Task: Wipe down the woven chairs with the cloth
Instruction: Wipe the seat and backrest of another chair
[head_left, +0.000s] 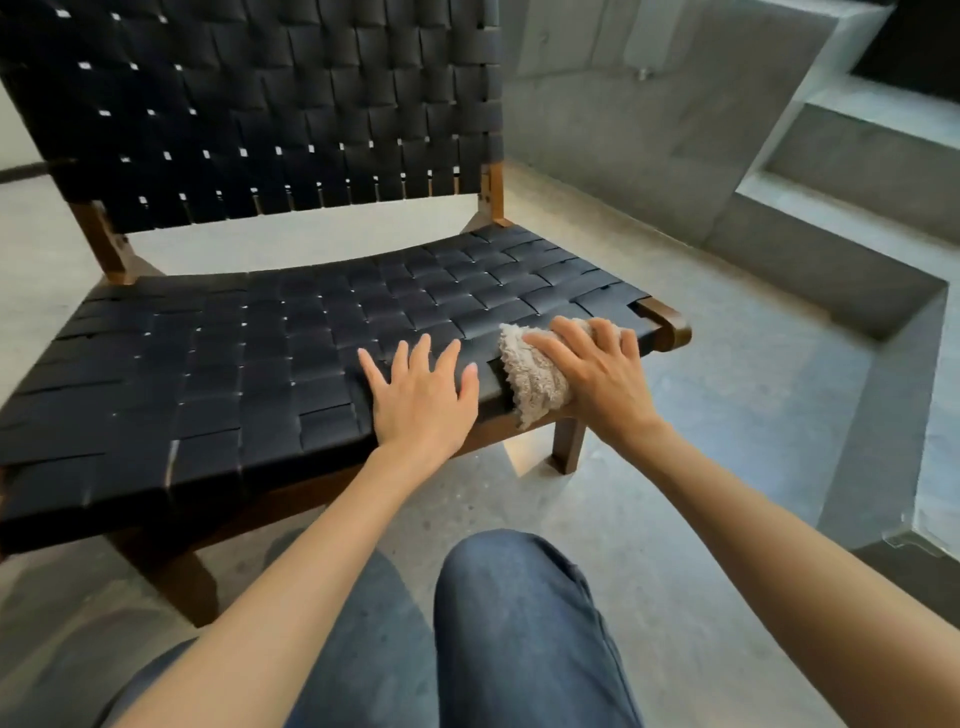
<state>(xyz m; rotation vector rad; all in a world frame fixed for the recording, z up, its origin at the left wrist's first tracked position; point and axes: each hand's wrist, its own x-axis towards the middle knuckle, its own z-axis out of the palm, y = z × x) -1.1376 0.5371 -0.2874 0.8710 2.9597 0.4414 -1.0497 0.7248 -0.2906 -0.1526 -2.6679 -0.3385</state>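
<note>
Cloth: the pale, fluffy cloth (535, 374) sits bunched on the front right corner of the seat (234, 364), with one end hanging a little over the front edge.
Right hand: the right hand (592, 364) lies on top of the cloth, fingers bent round the bundle, pressing it down onto the black straps.
Left hand: the left hand (421, 395) rests flat on the seat just beside the cloth, fingers straight and spread, holding nothing. To me it looks like a brace.
Chair: a low chair with a black woven seat and backrest (270, 104) on a brown wooden frame (670, 325).
Step in hand: wiping the seat, I'd say, at its near right corner.
Next move: probably a sweep leftward or toward the back across the weave. That calls for firm, even pressure so the cloth reaches the dips where the straps cross, and for the left hand to get out of the way.
Around: a grey concrete floor (727, 415), concrete steps (857, 171) to the right, and the person's knee (519, 597) in blue jeans below.
Hard to see: the chair's left side and the top of the backrest are cut off. I can't judge which straps are already clean. Only one chair is in sight. Part of the cloth is hidden under the palm.
</note>
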